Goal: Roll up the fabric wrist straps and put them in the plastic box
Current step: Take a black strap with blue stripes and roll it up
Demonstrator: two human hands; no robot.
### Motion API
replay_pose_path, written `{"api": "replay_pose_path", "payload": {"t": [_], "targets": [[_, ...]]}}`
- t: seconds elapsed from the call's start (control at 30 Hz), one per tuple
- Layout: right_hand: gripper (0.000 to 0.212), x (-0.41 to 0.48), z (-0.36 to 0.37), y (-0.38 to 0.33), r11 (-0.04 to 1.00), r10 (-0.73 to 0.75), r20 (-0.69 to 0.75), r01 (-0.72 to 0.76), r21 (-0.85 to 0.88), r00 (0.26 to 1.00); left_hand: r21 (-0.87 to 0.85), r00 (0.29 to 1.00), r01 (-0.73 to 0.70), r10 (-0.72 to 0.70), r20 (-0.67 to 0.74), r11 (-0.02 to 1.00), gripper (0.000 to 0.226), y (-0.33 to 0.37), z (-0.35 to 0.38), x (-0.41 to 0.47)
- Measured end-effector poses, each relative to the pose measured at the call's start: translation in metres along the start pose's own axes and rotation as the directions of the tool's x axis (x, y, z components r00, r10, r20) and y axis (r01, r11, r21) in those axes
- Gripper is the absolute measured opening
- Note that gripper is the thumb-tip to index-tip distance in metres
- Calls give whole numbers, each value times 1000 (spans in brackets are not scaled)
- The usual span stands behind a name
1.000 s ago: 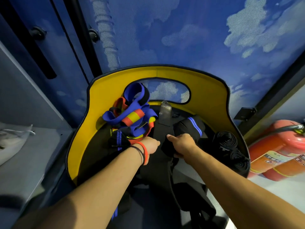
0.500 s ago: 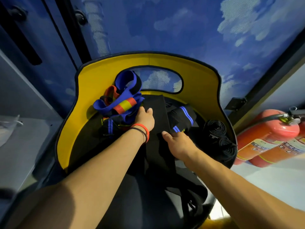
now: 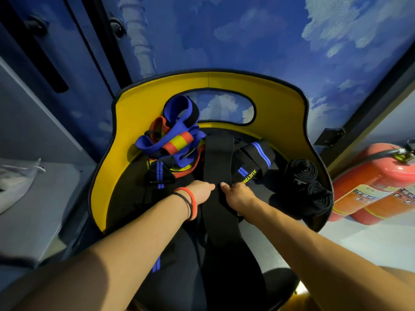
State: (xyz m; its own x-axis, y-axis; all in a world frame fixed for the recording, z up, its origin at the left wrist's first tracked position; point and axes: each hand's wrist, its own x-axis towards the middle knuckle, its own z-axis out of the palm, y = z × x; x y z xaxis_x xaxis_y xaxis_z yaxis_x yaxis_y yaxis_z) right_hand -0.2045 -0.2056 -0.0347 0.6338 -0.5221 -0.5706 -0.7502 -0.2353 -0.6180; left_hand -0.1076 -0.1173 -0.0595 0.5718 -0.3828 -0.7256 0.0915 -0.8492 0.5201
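A long plain black strap lies flat along the black chair seat, from the yellow backrest toward me. My left hand, with red and black bands on its wrist, holds the strap's left edge at mid-length. My right hand pinches its right edge, fingertips almost meeting the left hand's. Two rolled black straps sit at the seat's right. A black strap with blue stripes lies just right of the flat one. No plastic box is in view.
A tangle of blue, orange and yellow straps lies at the seat's back left, with a small black blue-striped piece in front of it. Red fire extinguishers lie on the floor at right. A grey shelf stands at left.
The black strap was bunched in my right hand and now lies flat toward the backrest. Both hands slid back along it toward me and now meet at its middle.
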Motion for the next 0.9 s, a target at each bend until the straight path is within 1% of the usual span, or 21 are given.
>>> {"api": "replay_pose_path", "payload": {"t": [0.03,0.1,0.13,0.17,0.2,0.27,0.3,0.33,0.37,0.4,0.47,0.53,0.57,0.6,0.63,0.67,0.7,0.73,0.77,0.83,0.9], "targets": [[47,-1,2,-1,1000,2,-1,-2,-9,1000,30,997,23,-21,-78,999,43,1,0,1],[48,-2,4,-1,999,5,-6,-5,-33,1000,97,994,71,-62,-95,993,40,-1,0,7],[49,-2,4,0,999,0,-20,-1,-37,1000,80,992,78,-69,-110,994,39,-1,1,5],[50,-2,3,2,1000,-2,-33,1,-25,999,126,990,41,-23,-138,991,39,0,4,5],[51,-3,1,6,1000,3,-38,-3,3,999,215,988,7,26,-150,976,40,2,6,7],[52,-9,-2,13,998,15,-24,-13,62,1000,366,971,-107,176,-161,924,44,-4,9,5],[52,-12,-4,17,997,16,-8,-16,75,1000,448,953,-100,214,-213,889,48,-1,9,5],[52,-16,-4,22,998,11,5,-11,69,1000,482,945,-113,244,-218,869,53,3,9,5],[53,-21,-6,27,999,-5,7,5,48,1000,486,947,-121,248,-205,865,58,6,10,6],[53,-25,-6,32,1000,-16,0,16,27,1000,482,948,-82,218,-233,872,60,9,14,7],[49,-29,-8,41,1000,-25,-7,25,16,1000,489,945,-61,208,-252,870,54,16,23,11],[40,-31,-9,50,1000,-24,-4,23,-2,1000,439,929,-69,218,-299,896,49,22,25,12],[35,-30,-9,54,1000,-20,-2,20,-10,1000,291,918,-111,210,-337,950,48,22,29,13],[31,-29,-8,57,1000,-13,-4,13,-8,1000,-55,922,-126,97,-374,990,48,26,30,7],[28,-28,-7,60,1000,-9,-16,9,9,1000,-374,940,-101,-35,-341,922,50,29,28,1],[26,-26,-6,64,1000,-4,-24,5,27,1000,-432,939,-112,-47,-342,895,54,28,27,-4],[24,-24,-5,66,999,-3,-31,4,33,1000,-300,921,-154,28,-388,941,61,26,28,-6],[22,-21,-4,67,1000,0,-38,1,21,999,-184,925,-162,84,-372,969,67,24,26,-12],[20,-19,-4,67,1000,-1,-42,0,-6,999,-116,926,-176,124,-357,978,72,17,26,-15],[20,-15,-4,66,997,-12,-42,9,-73,999,-44,918,-184,156,-365,982,74,0,27,-24],[22,-16,-5,63,985,-48,-66,36,-170,997,-34,936,-169,149,-317,985,63,-22,31,-38]]}}
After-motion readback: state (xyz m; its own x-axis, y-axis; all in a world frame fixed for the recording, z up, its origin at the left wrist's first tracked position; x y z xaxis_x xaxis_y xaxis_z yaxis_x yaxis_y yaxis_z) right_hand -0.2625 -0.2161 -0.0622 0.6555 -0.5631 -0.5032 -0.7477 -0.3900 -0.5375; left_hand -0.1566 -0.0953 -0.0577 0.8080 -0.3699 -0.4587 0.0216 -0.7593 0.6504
